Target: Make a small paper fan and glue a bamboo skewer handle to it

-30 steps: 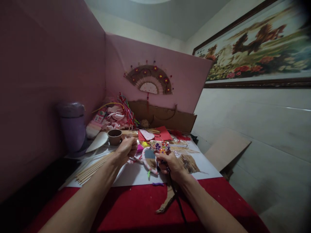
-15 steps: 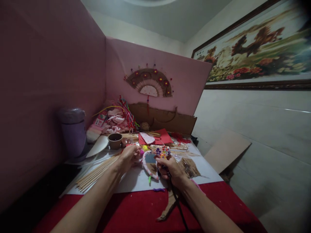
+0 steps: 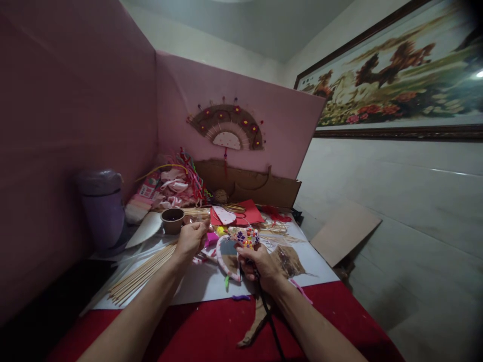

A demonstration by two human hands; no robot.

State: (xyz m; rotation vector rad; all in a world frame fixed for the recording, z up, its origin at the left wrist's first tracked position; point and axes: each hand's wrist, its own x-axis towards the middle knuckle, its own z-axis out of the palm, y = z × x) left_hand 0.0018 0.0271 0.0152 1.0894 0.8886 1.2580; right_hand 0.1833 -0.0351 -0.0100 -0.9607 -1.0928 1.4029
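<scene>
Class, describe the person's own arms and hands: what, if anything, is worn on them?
The left forearm and right forearm are bare, with no sleeves in view. The left hand and right hand wear no gloves, and no watch or bracelet shows. Whether rings are worn is unclear.

Along front edge of worktop: red cloth (image 3: 196, 332), matt. Behind it: white sheet (image 3: 204, 289), smooth, paper-like. Toward left edge: wooden sticks (image 3: 141, 275), bare, dull. Midway between side edges: half-round panel (image 3: 228, 249), mirror-glossy. Toward far edge: cardboard (image 3: 245, 190), brown, rough-torn; red paper (image 3: 252, 211), matt.

A framed painting (image 3: 392, 85) hangs on the wall (image 3: 415, 181).
</scene>
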